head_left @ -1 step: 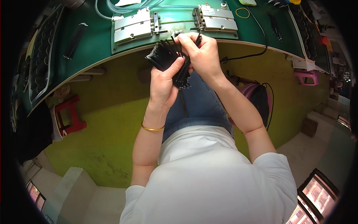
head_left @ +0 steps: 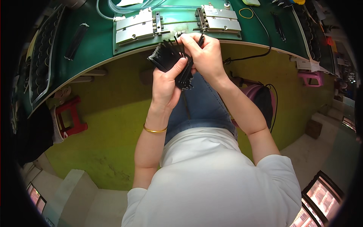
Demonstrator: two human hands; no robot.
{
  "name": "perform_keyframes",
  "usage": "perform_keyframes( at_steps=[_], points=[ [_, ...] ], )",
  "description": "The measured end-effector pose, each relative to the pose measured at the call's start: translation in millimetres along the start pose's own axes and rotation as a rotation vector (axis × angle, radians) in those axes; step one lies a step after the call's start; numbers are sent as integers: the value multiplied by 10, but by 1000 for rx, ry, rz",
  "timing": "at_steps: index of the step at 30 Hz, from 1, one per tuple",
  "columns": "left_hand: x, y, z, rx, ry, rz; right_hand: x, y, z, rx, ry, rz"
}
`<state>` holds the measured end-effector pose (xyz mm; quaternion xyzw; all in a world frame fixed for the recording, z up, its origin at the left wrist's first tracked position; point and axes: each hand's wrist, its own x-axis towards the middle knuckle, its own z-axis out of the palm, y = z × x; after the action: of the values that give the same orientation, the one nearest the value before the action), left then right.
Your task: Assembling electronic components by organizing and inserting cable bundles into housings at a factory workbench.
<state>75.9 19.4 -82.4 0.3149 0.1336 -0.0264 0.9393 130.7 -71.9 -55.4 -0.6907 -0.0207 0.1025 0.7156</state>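
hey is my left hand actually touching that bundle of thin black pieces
Touching. The head view shows the left hand gripping the bundle of thin black pieces, with its thumb lying across them.

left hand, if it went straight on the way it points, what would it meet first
Past the black strips in its grip, the left hand would probably meet the right hand first, though depth is unclear.

Premises appear to be a workshop: green workbench [head_left: 99,34] carries paired metal fixture blocks [head_left: 135,30] and flexible tubing [head_left: 118,9].
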Motion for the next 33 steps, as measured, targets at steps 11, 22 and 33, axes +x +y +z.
perform_keyframes(
  at_steps=[11,22,33],
  points=[
    [44,-6,-10,17,-16,-17,43,35,-8,34,12,-5],
    [61,-12,-9,1,-22,-51,69,53,-42,61,-1,-2],
    [3,-16,-7,-12,-21,-19,-11,-1,-9,-47,-28,-49]
  ],
)
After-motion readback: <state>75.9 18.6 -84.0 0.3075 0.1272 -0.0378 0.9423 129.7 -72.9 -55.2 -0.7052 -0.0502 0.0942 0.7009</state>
